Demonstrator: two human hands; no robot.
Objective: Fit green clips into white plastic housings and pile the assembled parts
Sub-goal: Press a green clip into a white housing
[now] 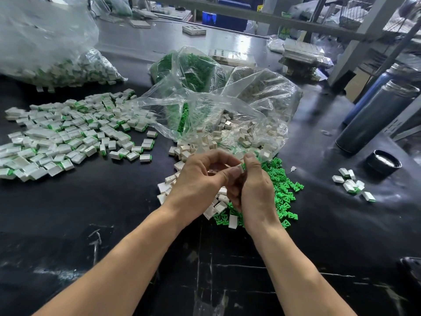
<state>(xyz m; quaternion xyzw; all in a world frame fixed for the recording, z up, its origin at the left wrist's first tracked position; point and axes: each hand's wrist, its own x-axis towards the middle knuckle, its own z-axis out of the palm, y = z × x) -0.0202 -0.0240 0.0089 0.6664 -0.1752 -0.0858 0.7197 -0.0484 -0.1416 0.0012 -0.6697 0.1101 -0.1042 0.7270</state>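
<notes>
Two bare hands meet over a black table [114, 213]. The left hand [200, 179] and right hand [255, 185] are both curled, pinching between their fingertips one small part [241, 167] — white with a sliver of green showing; whether clip and housing are fully joined cannot be told.

Directly under and beyond the hands lie loose white housings [218, 201]; just right of the right hand spreads a heap of green clips [282, 185]. Beyond the hands, open clear bags [205, 106] spill more housings and clips. Well to the left of the left hand lies a wide pile [68, 133] of assembled white-and-green parts, and behind it a fuller bag [45, 53].

Far right of the right hand — a small cluster [352, 184] of assembled parts, a black cap [383, 163] and two dark flasks [373, 115]. Metal shelving [364, 30] stands at the back.
</notes>
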